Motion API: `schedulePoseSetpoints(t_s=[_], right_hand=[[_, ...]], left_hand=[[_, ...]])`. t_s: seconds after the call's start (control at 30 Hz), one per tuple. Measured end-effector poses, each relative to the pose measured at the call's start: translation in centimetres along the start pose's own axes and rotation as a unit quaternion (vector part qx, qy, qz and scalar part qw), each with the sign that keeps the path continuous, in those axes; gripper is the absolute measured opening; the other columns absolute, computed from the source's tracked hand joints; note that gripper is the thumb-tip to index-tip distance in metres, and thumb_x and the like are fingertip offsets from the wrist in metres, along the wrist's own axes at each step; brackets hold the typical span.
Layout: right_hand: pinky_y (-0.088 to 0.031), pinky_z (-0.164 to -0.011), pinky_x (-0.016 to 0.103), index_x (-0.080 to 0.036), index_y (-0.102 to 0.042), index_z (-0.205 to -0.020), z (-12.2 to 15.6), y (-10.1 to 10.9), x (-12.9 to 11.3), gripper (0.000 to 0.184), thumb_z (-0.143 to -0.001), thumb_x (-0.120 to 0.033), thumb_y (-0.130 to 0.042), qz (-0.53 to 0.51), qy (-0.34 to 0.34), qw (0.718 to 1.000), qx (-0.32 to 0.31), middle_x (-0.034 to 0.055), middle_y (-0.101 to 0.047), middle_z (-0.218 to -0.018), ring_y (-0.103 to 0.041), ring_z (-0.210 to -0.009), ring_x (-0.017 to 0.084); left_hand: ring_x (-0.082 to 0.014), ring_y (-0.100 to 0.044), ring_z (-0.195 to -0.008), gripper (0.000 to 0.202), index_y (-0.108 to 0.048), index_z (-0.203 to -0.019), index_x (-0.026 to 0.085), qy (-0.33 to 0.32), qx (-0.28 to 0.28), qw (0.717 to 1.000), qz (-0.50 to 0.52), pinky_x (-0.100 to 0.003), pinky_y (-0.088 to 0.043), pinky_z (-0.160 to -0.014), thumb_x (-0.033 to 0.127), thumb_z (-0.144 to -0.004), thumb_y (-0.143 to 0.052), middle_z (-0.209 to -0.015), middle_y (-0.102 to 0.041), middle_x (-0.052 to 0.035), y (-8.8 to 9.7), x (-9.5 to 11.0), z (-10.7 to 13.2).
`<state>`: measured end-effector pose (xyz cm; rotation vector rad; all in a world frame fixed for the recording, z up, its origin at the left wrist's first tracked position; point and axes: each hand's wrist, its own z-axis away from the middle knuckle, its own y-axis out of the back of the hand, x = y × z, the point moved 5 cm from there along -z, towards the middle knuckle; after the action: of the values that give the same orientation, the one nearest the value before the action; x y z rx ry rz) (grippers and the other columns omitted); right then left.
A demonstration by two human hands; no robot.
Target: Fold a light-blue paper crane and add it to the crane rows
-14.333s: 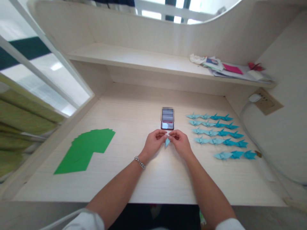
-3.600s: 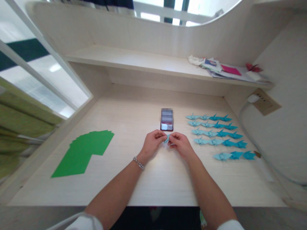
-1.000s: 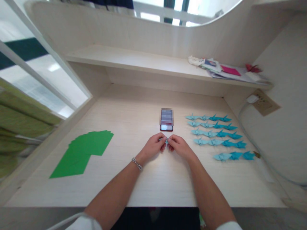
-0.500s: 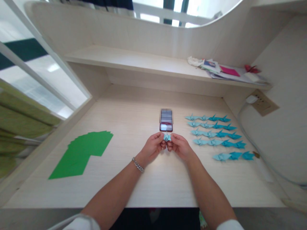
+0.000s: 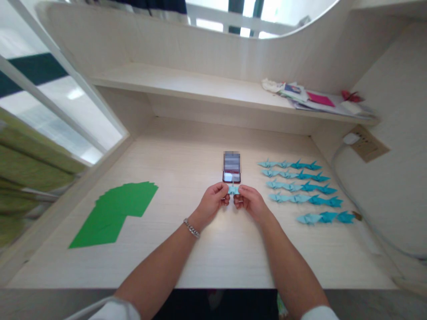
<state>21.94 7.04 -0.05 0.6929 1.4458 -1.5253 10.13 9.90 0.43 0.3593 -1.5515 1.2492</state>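
Note:
A small light-blue paper crane (image 5: 233, 190) is held up over the middle of the desk, pinched from both sides. My left hand (image 5: 215, 197), with a chain bracelet (image 5: 191, 228) at the wrist, grips its left wing between thumb and fingers. On the opposite wing my right hand (image 5: 250, 200) has the same kind of pinch. Just beyond the fingertips lies a phone (image 5: 231, 167) with a lit screen, partly blurred. Rows of finished paper cranes (image 5: 293, 186) in pale and deeper blue stand to the right of my hands.
Fanned green paper sheets (image 5: 110, 213) lie at the left of the desk (image 5: 187, 146). A shelf (image 5: 187, 86) runs across the back, bearing papers (image 5: 320, 98) at its right. A white cable (image 5: 348, 195) hangs from a wall socket (image 5: 367, 143).
My hands have drawn slightly apart, and the crane's wings look spread a little wider between them. The phone, green sheets and rows of cranes stay in place.

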Motion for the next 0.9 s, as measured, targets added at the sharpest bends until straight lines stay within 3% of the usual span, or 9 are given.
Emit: schedulePoseSetpoints(t_s=[0.13, 0.27, 0.6, 0.77, 0.9], right_hand=[[-0.039, -0.046, 0.021, -0.015, -0.060, -0.075, 0.0, 0.2, -0.2, 0.022, -0.077, -0.037, -0.064, 0.070, 0.013, 0.997, 0.017, 0.0000, -0.056, -0.059, -0.050, -0.051, 0.011], [-0.039, -0.047, 0.021, -0.015, -0.059, -0.072, 0.1, 0.1, -0.3, 0.021, -0.077, -0.034, -0.065, 0.057, 0.014, 0.998, 0.010, -0.0005, -0.056, -0.057, -0.050, -0.050, 0.010], [-0.039, -0.047, 0.019, -0.015, -0.059, -0.070, 0.1, -0.4, 0.2, 0.017, -0.074, -0.028, -0.069, -0.108, -0.010, 0.994, -0.020, -0.0002, -0.058, -0.057, -0.052, -0.049, 0.009], [-0.042, -0.047, 0.022, -0.014, -0.061, -0.073, -0.1, -0.1, 0.3, 0.020, -0.077, -0.033, -0.066, -0.139, -0.021, 0.990, -0.006, 0.0009, -0.059, -0.057, -0.053, -0.049, 0.011], [-0.040, -0.045, 0.020, -0.014, -0.060, -0.070, -0.3, 0.6, 0.4, 0.016, -0.074, -0.027, -0.069, -0.137, -0.007, 0.990, 0.028, -0.0002, -0.058, -0.056, -0.051, -0.047, 0.009]], left_hand=[[-0.0079, -0.047, -0.049, 0.026, -0.053, -0.069, 0.014, -0.005, 0.005, 0.998, -0.069, -0.021, -0.037, -0.049, 0.037, -0.078, -0.063, -0.057, -0.053, 0.0013, 0.6, -0.3, -0.3], [-0.0079, -0.046, -0.047, 0.027, -0.055, -0.069, 0.013, 0.018, -0.012, 0.997, -0.080, -0.021, -0.036, -0.047, 0.037, -0.077, -0.063, -0.055, -0.052, 0.0014, 0.4, -0.5, -0.3], [-0.0076, -0.049, -0.051, 0.021, -0.052, -0.070, 0.013, 0.053, -0.036, 0.994, 0.092, -0.019, -0.037, -0.049, 0.029, -0.077, -0.065, -0.058, -0.052, 0.0007, -0.8, -0.6, 0.4], [-0.0074, -0.048, -0.051, 0.019, -0.053, -0.073, 0.013, 0.048, -0.031, 0.991, 0.122, -0.019, -0.037, -0.051, 0.026, -0.077, -0.066, -0.058, -0.052, 0.0014, -0.6, -0.3, 0.4], [-0.0078, -0.048, -0.051, 0.020, -0.051, -0.071, 0.014, 0.050, -0.032, 0.991, 0.123, -0.020, -0.036, -0.050, 0.027, -0.077, -0.066, -0.057, -0.051, 0.0015, -0.6, 0.0, 0.5]])
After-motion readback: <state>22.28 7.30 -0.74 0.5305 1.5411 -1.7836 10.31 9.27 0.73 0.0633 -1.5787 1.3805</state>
